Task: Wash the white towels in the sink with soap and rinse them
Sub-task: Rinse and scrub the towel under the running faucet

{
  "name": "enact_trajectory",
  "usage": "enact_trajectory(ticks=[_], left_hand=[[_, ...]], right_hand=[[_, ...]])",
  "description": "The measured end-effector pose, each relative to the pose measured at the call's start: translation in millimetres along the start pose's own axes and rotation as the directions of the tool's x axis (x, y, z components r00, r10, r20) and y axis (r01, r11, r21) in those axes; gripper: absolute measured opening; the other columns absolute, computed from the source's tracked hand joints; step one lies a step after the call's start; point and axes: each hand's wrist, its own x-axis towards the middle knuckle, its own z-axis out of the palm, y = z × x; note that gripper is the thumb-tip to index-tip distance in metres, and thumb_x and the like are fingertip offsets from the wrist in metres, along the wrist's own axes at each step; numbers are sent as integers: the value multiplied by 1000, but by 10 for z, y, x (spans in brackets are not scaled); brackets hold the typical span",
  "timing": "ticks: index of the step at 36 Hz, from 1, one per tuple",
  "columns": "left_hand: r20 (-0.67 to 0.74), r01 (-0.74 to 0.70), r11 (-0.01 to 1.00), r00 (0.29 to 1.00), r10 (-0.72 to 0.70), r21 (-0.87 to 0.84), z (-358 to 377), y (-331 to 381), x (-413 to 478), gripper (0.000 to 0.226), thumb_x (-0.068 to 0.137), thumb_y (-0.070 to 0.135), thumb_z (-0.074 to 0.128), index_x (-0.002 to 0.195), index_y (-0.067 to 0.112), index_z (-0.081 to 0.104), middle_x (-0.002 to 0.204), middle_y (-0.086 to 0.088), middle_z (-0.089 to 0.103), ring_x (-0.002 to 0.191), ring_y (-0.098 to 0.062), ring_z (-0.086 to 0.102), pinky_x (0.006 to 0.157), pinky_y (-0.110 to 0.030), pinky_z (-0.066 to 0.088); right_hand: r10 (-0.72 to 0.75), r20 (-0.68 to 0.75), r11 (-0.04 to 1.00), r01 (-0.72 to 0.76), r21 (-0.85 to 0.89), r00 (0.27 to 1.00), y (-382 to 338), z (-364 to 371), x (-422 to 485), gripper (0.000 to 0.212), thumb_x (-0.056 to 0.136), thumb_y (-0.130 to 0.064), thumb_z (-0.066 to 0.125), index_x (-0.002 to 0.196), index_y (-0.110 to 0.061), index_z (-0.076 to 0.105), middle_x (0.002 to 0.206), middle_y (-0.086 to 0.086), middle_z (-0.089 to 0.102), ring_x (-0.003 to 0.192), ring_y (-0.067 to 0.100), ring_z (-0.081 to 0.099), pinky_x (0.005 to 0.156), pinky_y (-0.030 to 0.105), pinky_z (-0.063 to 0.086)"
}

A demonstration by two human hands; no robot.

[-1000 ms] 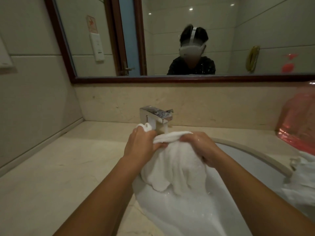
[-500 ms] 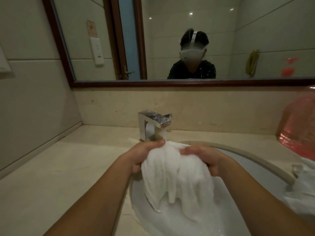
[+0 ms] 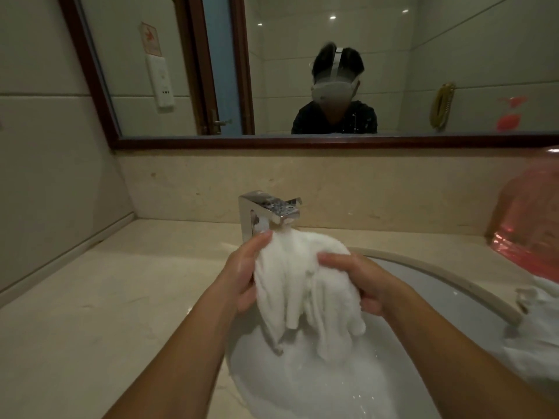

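A wet white towel [image 3: 305,285] hangs bunched over the white sink [image 3: 438,285], just below the spout of the chrome faucet [image 3: 266,211]. My left hand [image 3: 242,273] grips its left side, fingertips up by the spout. My right hand [image 3: 360,279] clamps its right side with the thumb on top. The towel's lower folds trail into the foamy water [image 3: 317,385] in the basin. A second white towel [image 3: 538,322] lies over the sink's right rim, partly cut off by the frame edge.
A beige stone counter [image 3: 106,313] spreads to the left, bounded by tiled wall. A pink translucent plastic bag [image 3: 532,219] stands at the back right. A framed mirror [image 3: 302,71] above the backsplash reflects a person wearing a headset.
The towel has been shifted between my hands and now hangs longer and looser under the faucet. My left hand has moved from on top of the bunch to its left side.
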Motion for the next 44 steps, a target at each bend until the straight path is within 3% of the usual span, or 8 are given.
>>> enact_trajectory(ticks=[4,8,12,20,26,35,40,44], left_hand=[[-140,-63,993,987,77,103,71,-60,-62,48,91,24,78,128,-5,67,113,-22,78,106,-38,77,101,-52,58],[-395,-90,945,893,217,314,184,-180,-108,47,85,51,84,112,12,79,95,-3,82,90,-24,79,87,-38,63],[-414,-150,941,869,272,303,328,-236,-165,52,81,71,75,105,25,79,103,6,81,100,-20,75,100,-44,59],[-458,-156,976,864,210,153,312,-424,5,120,43,111,52,133,32,66,120,-3,77,109,-32,73,99,-55,58],[-461,-216,928,819,341,303,451,-412,-50,64,95,75,55,140,30,60,126,-1,71,114,-26,69,99,-41,56],[-488,-200,914,794,362,352,392,-456,45,57,92,73,63,117,24,76,102,3,79,97,-20,75,96,-44,61],[-510,-170,923,792,336,345,339,-412,32,56,93,74,60,108,23,78,93,3,79,87,-18,74,74,-30,56],[-499,-161,924,802,327,346,341,-388,35,57,97,73,55,100,20,76,91,2,76,83,-17,71,68,-28,50]], right_hand=[[8,-121,985,13,171,993,30,125,61,39,102,-27,65,135,-9,62,119,22,76,110,41,75,100,57,57],[-14,-184,957,66,282,983,26,271,104,35,103,-21,63,132,-3,68,115,20,77,99,34,76,82,43,61],[-17,-229,944,91,318,973,0,416,65,36,109,-32,54,123,-4,72,99,14,77,79,27,75,75,39,54],[-101,-323,985,140,100,941,79,578,115,24,99,-32,60,109,-14,72,98,14,75,86,31,72,72,35,55],[-310,-412,947,318,-51,857,155,747,199,31,110,-50,47,128,-31,64,97,-22,63,84,-7,57,63,8,44],[-363,-523,930,330,-160,771,242,789,277,27,110,-49,50,105,-32,70,94,-12,71,88,5,67,72,23,52],[-374,-532,927,285,-244,759,224,802,270,25,109,-32,55,91,-26,69,94,-3,72,88,16,68,81,34,54],[-284,-561,957,199,-209,778,205,809,172,42,107,-53,54,82,-23,67,85,0,71,81,18,66,73,33,50]])
